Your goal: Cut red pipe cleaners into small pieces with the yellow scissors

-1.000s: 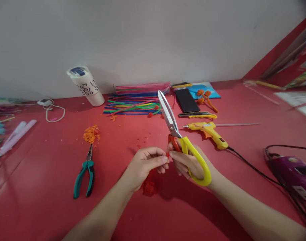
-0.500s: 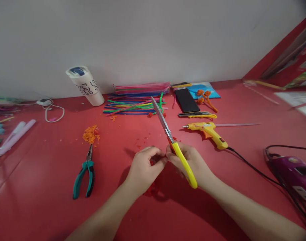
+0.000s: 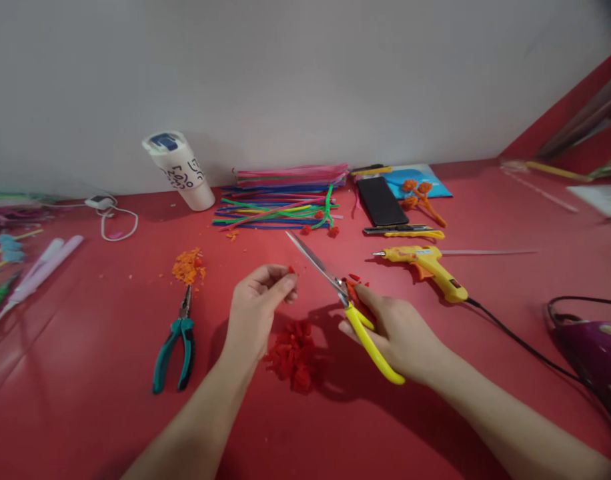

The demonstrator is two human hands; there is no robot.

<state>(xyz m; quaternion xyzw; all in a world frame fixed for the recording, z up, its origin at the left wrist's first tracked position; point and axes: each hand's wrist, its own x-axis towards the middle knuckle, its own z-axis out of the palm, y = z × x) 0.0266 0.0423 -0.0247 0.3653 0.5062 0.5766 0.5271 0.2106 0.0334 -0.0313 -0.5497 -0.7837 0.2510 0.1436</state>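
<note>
My right hand (image 3: 403, 333) is closed around yellow-handled scissors (image 3: 373, 343), whose blades point up and to the left. Between the thumb and fingers of my left hand (image 3: 258, 300) is a small red fuzzy piece (image 3: 291, 270), pinched and mostly hidden. A pile of red fuzzy pieces (image 3: 295, 353) lies on the table between my forearms. Red scraps (image 3: 355, 280) show just beyond my right fingers. The scissor tips are a little to the right of my left fingertips, apart from them.
Teal-handled pliers (image 3: 173, 350) lie left, below orange fuzz (image 3: 188, 267). Pipe cleaners (image 3: 280, 210), a tumbler (image 3: 183, 173) and a phone (image 3: 383, 202) are along the back. A yellow glue gun (image 3: 430, 267) lies right, its cord (image 3: 525, 350) running toward a purple device (image 3: 595, 353).
My hands have come apart: the left moved left and up with a red piece, while the right shifted slightly right with the scissors. The red pile is now uncovered.
</note>
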